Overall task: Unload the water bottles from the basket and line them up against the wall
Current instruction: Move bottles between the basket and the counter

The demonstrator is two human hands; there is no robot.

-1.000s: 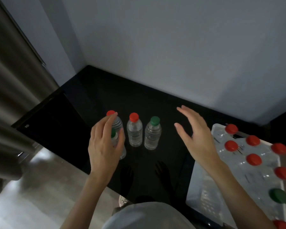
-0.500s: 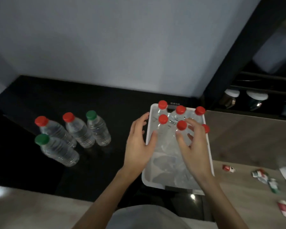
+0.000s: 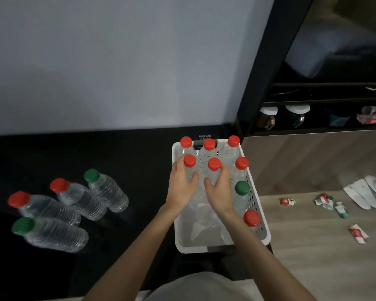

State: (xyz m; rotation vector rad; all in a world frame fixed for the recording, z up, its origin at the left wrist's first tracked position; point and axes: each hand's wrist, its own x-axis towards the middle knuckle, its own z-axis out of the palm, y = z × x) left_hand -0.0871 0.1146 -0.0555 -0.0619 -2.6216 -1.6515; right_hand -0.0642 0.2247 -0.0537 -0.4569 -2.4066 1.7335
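Observation:
A white perforated basket (image 3: pixel 257 216) stands on the black counter and holds several upright clear water bottles, most with red caps, one with a green cap (image 3: pixel 241 187). My left hand (image 3: pixel 181 186) wraps a red-capped bottle (image 3: pixel 189 160) in the basket's second row. My right hand (image 3: pixel 219 189) wraps the red-capped bottle (image 3: pixel 214 164) beside it. Both bottles still stand inside the basket. Left of the basket, several bottles stand on the counter: a red-capped one (image 3: pixel 41 206), another red-capped one (image 3: pixel 78 197), a green-capped one (image 3: pixel 105 190) and a green-capped one in front (image 3: pixel 50 233).
A pale wall (image 3: pixel 117 72) backs the black counter (image 3: pixel 139 170). Right of the basket, a wooden surface (image 3: pixel 313 246) carries scattered small sachets (image 3: pixel 288 201) and white paper pieces. Dark shelves (image 3: pixel 313 118) with jars sit at the upper right.
My view swung right from the counter bottles to the basket. Both hands moved into the basket and closed around two red-capped bottles in the second row.

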